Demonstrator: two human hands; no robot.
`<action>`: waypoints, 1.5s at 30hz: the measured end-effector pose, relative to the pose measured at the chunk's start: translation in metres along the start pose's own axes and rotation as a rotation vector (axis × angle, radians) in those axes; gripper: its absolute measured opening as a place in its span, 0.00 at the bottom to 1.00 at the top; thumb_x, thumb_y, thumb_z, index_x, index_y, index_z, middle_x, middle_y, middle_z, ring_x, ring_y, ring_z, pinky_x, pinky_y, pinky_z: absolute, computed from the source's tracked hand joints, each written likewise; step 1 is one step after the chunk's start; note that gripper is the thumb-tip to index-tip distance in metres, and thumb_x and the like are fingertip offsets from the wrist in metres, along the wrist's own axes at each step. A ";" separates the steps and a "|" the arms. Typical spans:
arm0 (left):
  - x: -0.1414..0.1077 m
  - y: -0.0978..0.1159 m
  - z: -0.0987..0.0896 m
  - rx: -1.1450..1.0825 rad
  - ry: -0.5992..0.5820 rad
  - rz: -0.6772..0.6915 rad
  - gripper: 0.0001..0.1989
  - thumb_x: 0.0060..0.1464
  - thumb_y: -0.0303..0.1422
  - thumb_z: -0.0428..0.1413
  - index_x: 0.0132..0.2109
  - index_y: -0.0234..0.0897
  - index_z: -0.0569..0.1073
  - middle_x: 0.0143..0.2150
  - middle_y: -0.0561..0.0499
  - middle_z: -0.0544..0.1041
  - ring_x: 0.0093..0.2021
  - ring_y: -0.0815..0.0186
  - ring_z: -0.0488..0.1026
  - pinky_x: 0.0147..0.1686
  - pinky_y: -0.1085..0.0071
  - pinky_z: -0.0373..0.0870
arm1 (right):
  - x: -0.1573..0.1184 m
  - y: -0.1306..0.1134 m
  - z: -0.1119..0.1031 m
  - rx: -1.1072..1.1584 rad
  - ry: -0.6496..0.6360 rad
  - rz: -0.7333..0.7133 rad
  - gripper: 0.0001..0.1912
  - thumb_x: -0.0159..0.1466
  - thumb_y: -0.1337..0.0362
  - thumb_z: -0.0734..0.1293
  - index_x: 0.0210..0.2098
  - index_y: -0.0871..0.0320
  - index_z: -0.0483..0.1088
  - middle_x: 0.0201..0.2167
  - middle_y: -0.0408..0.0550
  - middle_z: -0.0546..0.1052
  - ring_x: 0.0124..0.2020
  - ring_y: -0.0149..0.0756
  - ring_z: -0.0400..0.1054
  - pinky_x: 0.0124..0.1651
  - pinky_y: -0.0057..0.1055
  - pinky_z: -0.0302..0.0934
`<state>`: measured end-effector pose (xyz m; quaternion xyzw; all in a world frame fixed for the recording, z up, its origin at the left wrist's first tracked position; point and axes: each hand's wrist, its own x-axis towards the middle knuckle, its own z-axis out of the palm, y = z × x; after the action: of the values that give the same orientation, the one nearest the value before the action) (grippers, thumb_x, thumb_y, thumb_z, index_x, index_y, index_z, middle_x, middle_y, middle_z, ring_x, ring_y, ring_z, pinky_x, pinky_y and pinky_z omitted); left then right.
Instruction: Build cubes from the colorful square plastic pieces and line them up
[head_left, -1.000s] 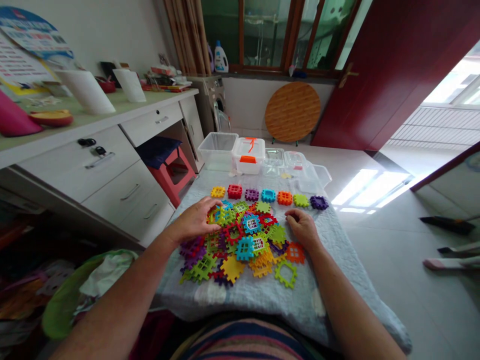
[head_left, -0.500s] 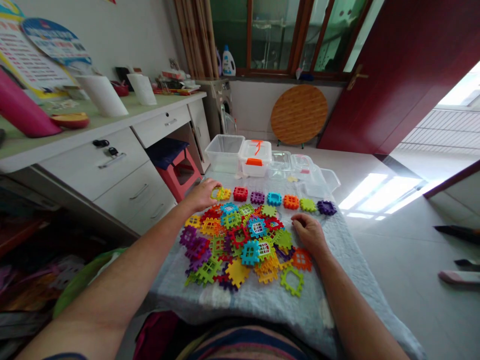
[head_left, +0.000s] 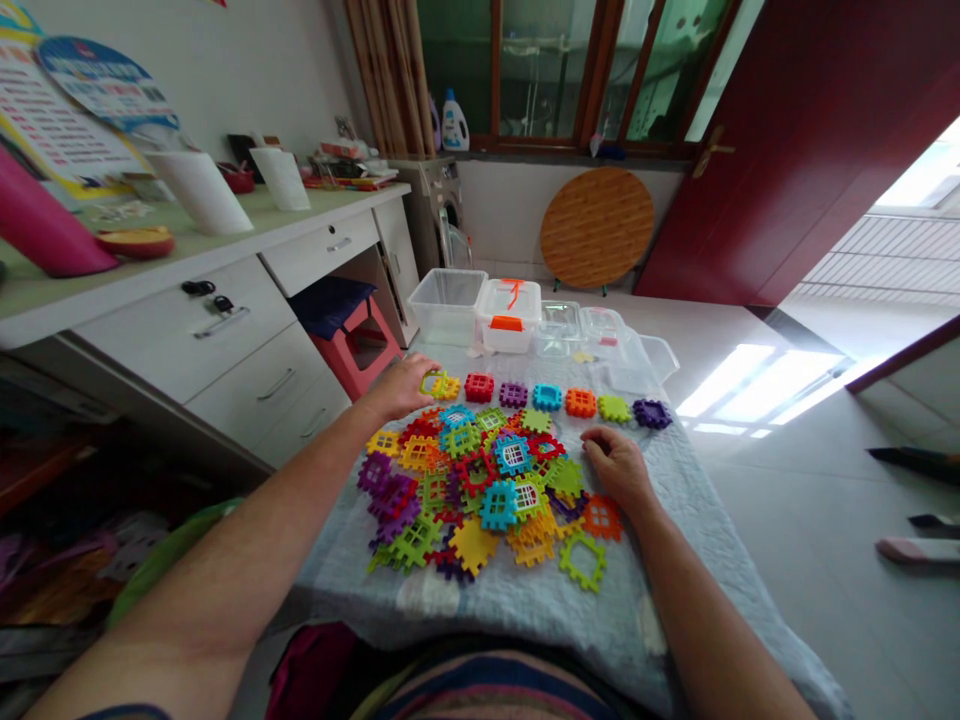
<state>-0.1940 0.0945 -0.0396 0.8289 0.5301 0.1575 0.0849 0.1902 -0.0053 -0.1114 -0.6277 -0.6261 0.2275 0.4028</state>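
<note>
My left hand (head_left: pixel 407 387) is closed on a yellow-green piece (head_left: pixel 433 383) at the left end of a row, right beside a yellow piece (head_left: pixel 450 387). To the right the row goes on with a red block (head_left: pixel 479 387), a purple one (head_left: pixel 514 395), a blue one (head_left: pixel 547 397), an orange one (head_left: pixel 580 402), a green one (head_left: pixel 615 408) and a dark purple one (head_left: pixel 652 414). Nearer me lies a loose heap of colored notched pieces (head_left: pixel 474 470). My right hand (head_left: pixel 615 462) rests at the heap's right side, fingers curled together; whether they hold anything is hidden.
Behind the row stand an open clear bin (head_left: pixel 448 300), a lidded box with orange latches (head_left: pixel 510 316) and clear lids or trays (head_left: pixel 561 325). A stool (head_left: pixel 345 325) and a white desk (head_left: pixel 225 310) are at the left.
</note>
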 end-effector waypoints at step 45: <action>-0.095 -0.004 0.033 -0.365 0.288 -0.492 0.26 0.54 0.53 0.49 0.44 0.36 0.74 0.45 0.44 0.77 0.47 0.55 0.74 0.53 0.61 0.67 | 0.027 -0.123 0.023 -0.253 -0.474 -0.481 0.23 0.56 0.66 0.69 0.51 0.58 0.70 0.44 0.52 0.69 0.46 0.41 0.65 0.53 0.40 0.62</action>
<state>-0.2225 0.0104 -0.0880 0.6165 0.6839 0.3399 0.1915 0.1004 0.0128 -0.0212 -0.4372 -0.8551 0.1860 0.2076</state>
